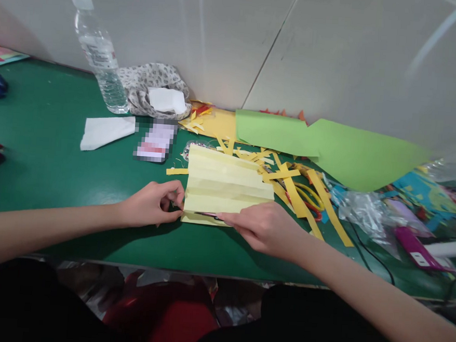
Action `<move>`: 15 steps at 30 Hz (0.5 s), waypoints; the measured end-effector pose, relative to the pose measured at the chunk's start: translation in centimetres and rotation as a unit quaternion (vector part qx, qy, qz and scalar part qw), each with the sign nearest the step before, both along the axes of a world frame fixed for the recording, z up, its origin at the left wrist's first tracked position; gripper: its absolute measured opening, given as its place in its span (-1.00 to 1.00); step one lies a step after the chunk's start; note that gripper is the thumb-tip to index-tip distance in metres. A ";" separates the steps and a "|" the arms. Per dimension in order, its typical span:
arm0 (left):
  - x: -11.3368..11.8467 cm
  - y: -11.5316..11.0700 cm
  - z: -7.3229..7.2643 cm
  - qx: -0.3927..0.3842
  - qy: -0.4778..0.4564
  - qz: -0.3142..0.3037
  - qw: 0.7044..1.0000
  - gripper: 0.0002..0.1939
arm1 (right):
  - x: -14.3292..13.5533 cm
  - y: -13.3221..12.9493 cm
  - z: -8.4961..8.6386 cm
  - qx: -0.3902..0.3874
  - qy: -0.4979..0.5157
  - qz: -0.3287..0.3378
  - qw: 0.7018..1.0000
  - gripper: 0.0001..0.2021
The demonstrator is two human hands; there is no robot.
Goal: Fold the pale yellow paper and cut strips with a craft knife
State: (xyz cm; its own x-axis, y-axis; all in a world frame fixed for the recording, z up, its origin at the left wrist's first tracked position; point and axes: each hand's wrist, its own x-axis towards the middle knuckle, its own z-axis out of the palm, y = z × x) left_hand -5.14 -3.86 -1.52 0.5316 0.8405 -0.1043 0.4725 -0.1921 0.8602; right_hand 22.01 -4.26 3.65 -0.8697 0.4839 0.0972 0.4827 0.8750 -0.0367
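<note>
A pale yellow sheet of paper (227,184) with several crosswise folds lies on the green table in front of me. My left hand (153,203) pinches its lower left edge between thumb and index finger. In my right hand (265,225) is a slim, dark pointed tool (208,215), whose tip points left along the lowest fold. The fingers cover the tool's rear part, so I cannot tell its exact kind. Yellow paper strips (298,197) are scattered right of the sheet, over scissors with yellow and orange handles (311,196).
Green paper (277,130) leans along the wall. A water bottle (103,63), a patterned cloth bag (152,74), white tissue (108,131) and a blurred phone-like item (157,142) stand or lie at back left. Clear plastic (369,215) and a magenta device (421,249) lie right.
</note>
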 end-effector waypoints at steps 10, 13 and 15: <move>-0.2 0.0 -0.2 -0.001 -0.005 -0.003 1.000 -0.82 | -1.7 0.2 -1.0 0.061 -0.022 0.035 0.997 -0.68; -0.3 0.1 -0.3 0.000 -0.007 -0.003 1.000 -0.81 | -1.8 0.3 -1.1 0.062 -0.017 0.033 0.997 -0.69; -0.3 0.1 -0.3 -0.001 -0.007 -0.002 1.000 -0.81 | -1.9 0.3 -1.1 0.059 -0.012 0.033 0.998 -0.69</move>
